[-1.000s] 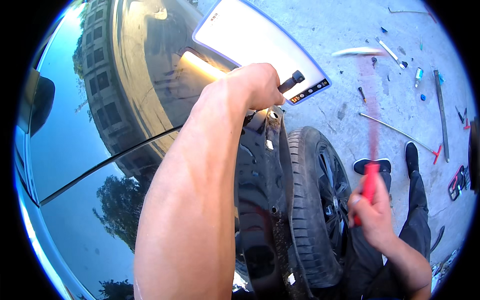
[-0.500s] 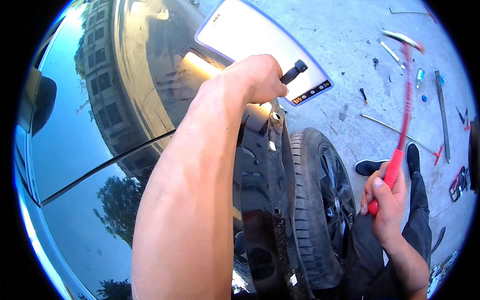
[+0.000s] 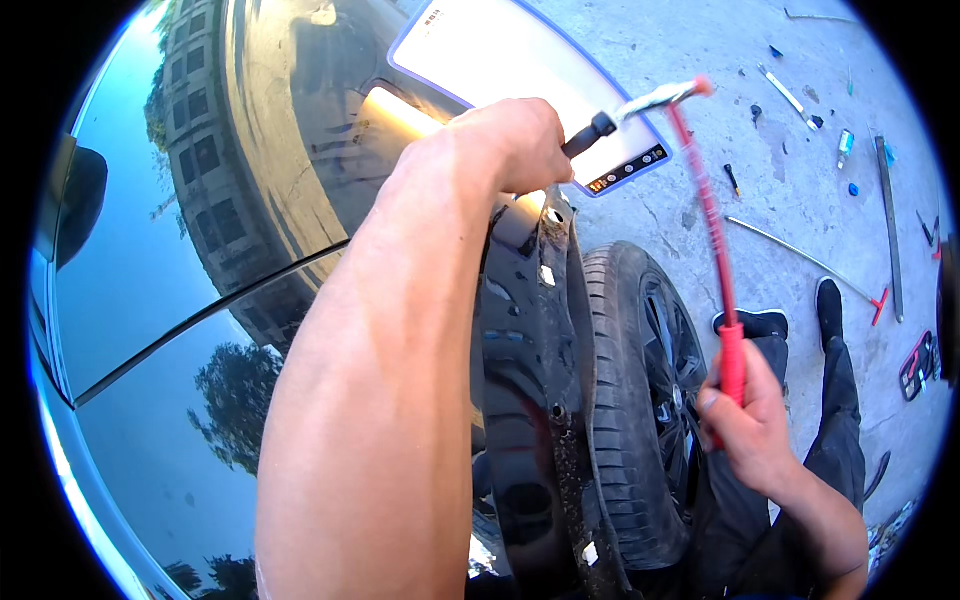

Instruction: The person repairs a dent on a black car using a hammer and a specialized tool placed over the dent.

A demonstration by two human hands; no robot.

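My left hand [image 3: 515,145] is closed around a black punch tool [image 3: 590,134] at the fender edge, in front of a glowing white light board [image 3: 505,55] with a blue rim. My right hand [image 3: 745,405] grips the red handle of a long hammer [image 3: 718,240]; its head [image 3: 665,95] is just right of the punch's outer end, and I cannot tell if they touch. The glossy car panel [image 3: 140,270] reflects a building and trees. Below my left hand runs the dark inner fender edge [image 3: 525,390], with holes along it.
A wheel [image 3: 625,420] stands beside the fender. On the concrete floor [image 3: 700,180] lie a T-handled rod [image 3: 800,255], a long metal bar [image 3: 890,230], a white stick [image 3: 785,95], a small bottle [image 3: 845,148] and several small tools. My legs [image 3: 835,430] are at the lower right.
The hammer head has swung left from the upper right toward the punch. My left hand and the punch have shifted slightly upward in view.
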